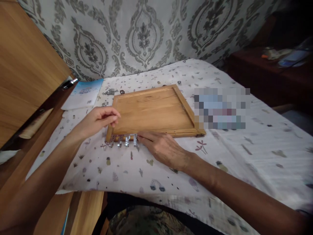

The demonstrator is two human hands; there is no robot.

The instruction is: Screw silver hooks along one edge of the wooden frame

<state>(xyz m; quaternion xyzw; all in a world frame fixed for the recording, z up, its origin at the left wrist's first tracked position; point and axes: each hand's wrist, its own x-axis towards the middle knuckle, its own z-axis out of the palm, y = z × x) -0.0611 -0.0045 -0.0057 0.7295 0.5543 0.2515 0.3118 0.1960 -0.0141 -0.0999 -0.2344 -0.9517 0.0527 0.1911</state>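
A wooden framed board [149, 111] lies flat on the cloth-covered table, its raised rim facing up. Along its front edge, toward the left, sits a silvery metal hook rail [127, 140] with several hooks hanging toward me. My right hand [163, 148] grips the right end of this rail against the frame, fingers pressed together. Over the board's left rim hovers my left hand [100, 120], fingers curled in a pinch; whatever is between them, if anything, cannot be made out. A small dark metal fitting [122, 92] shows at the board's far left edge.
A blue and white booklet [84, 94] lies at the table's back left, with a dark cylindrical object [70, 83] beside it. Right of the board is a pixelated, blurred item [221, 109]. A patterned curtain [144, 32] hangs behind; a wooden panel [26, 39] stands left.
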